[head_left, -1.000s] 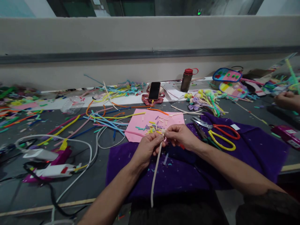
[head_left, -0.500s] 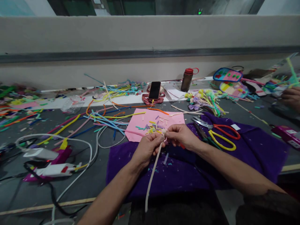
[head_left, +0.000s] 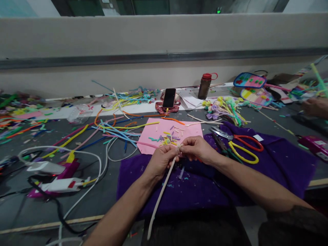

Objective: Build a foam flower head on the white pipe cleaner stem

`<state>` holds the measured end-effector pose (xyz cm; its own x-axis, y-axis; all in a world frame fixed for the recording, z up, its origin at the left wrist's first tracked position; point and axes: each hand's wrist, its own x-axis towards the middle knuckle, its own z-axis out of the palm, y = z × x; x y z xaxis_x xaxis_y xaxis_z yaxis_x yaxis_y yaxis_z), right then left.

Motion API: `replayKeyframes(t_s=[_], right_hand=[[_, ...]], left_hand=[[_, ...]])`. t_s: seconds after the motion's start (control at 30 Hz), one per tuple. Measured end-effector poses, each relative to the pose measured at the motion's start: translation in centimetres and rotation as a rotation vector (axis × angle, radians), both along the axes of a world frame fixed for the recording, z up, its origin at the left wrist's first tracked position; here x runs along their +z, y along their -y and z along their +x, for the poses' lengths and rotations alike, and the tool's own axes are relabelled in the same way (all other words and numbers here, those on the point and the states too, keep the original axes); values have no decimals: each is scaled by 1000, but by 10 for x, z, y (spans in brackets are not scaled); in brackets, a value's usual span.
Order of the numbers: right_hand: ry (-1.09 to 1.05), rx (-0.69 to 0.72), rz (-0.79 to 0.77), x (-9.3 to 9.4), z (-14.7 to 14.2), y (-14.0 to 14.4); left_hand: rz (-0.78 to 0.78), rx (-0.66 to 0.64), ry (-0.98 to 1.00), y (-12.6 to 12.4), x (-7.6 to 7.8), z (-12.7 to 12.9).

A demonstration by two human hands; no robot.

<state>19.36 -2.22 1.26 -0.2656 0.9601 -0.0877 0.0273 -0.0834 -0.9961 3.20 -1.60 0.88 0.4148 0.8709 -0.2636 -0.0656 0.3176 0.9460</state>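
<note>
Just below the centre of the frame, two bare hands meet fingertip to fingertip. The left hand (head_left: 161, 161) pinches the upper end of a pale stem (head_left: 162, 195) between thumb and fingers; the thumb and forefinger of the right hand (head_left: 198, 148) are pressed together on the pale material at the same end, whose exact form the fingers partly hide. From this grip the stem hangs toward the bottom of the frame, slanting to the left, its lower end free.

Beneath the hands lies a purple cloth (head_left: 200, 194). Directly beyond them, a pink sheet (head_left: 148, 137) bears short cut pieces (head_left: 169, 138) in yellow, purple, teal and white. To the right of the hands, scissors (head_left: 247, 143) with one red and one yellow handle rest on the cloth, beside dark pliers (head_left: 220, 145).

Left of centre, long coloured stems (head_left: 119, 131) cross one another; at lower left are white plugs (head_left: 60, 185) with cables. Along the upper middle stand a phone (head_left: 169, 98), propped upright, and a dark bottle (head_left: 204, 88) with a red cap, near a bunch of craft flowers (head_left: 227, 111). At the right edge, a co-worker's hand (head_left: 316, 107) appears, blurred.
</note>
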Motion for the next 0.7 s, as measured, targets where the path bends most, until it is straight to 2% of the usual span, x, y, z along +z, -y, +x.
replayKeyframes(t_s=[0.17, 0.33, 0.47, 0.7], right_hand=[[-10, 10, -17, 5, 5, -3], [-55, -66, -62, 10, 10, -7], [-47, -16, -47, 8, 9, -6], [-51, 5, 3, 7, 9, -3]], left_hand=[[-14, 25, 17, -2, -1, -2], [-5, 17, 16, -2, -1, -4], [37, -43, -33, 0, -1, -4], [52, -44, -78, 0, 0, -3]])
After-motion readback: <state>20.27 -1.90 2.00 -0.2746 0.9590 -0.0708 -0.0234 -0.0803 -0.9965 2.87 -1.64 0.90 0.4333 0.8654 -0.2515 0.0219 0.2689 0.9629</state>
